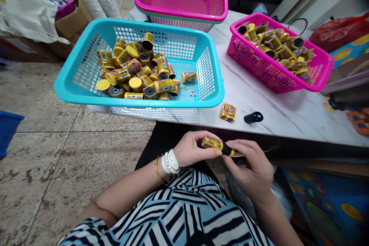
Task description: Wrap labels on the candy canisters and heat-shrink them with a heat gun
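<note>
Between my hands, above my lap, is a small yellow printed canister (pixel 212 143) with a black section toward its right end. My left hand (pixel 192 148) wraps its fingers and thumb round the yellow part. At the black and yellow right end, my right hand (pixel 250 163) closes its thumb and fingers on the same canister. On the table edge just beyond lie a small yellow printed box (pixel 228 112) and a black cylinder (pixel 253 117) with a blue-marked end. A blue basket (pixel 138 102) ahead holds several similar canisters (pixel 127 54), some showing black ends, plus small coloured beads (pixel 192 90).
A pink basket (pixel 268 80) of similar canisters stands at the right on the white marbled table (pixel 291 113). Behind the blue basket are stacked baskets, a pink one (pixel 180 7) on top. Cardboard boxes (pixel 70 27) and white bags sit at left. A red bag (pixel 340 32) lies far right.
</note>
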A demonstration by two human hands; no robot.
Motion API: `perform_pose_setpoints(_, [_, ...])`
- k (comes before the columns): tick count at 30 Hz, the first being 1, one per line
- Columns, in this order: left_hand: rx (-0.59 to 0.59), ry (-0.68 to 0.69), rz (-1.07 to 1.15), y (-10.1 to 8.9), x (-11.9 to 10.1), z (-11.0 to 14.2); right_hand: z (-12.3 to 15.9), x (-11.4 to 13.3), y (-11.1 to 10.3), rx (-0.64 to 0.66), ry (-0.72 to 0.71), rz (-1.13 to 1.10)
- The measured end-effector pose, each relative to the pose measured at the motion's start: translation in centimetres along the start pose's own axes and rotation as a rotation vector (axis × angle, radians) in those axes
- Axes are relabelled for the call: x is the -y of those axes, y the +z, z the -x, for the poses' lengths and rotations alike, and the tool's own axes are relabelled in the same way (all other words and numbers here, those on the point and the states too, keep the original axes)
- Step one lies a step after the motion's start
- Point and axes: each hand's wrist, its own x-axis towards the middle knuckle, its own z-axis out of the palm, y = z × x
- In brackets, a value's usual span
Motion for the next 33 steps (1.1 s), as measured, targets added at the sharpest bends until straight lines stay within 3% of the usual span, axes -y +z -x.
perform_pose_setpoints(4, [-0.097, 0.046, -0.217, 0.0, -0.2, 0.6, -0.1, -0.1, 0.0, 0.050, -0.069, 0.021])
perform_pose_setpoints(8, [-0.074, 0.070, -0.308, 0.3, -0.4, 0.6, 0.0, 0.1, 0.9, 0.072, -0.055, -0.033])
perform_pose_setpoints(13, [-0.022, 0.035, -0.171, -0.3, -0.2, 0.3, 0.1, -0.3, 1.7, 0.068, -0.021, -0.040])
perform_pose_setpoints(17, [-0.020, -0.072, 0.028, -1.2, 0.7, 0.5, 0.1, -0.6, 1.7, 0.104, -0.110, -0.094])
perform_pose_setpoints(21, [-0.007, -0.036, 0.079, -1.2, 1.2, 0.9, 0.3, -0.4, 1.6, 0.090, -0.090, -0.142])
perform_pose_setpoints(29, [0.040, 0.181, -0.348, -0.8, 0.6, 0.7, 0.9, -0.4, 1.6, 0.070, 0.014, -0.189])
perform_pose_setpoints(33, [0.115, -0.024, -0.210, -1.7, 0.8, 0.3, 1.0, -0.9, 1.6, 0.063, -0.127, -0.072])
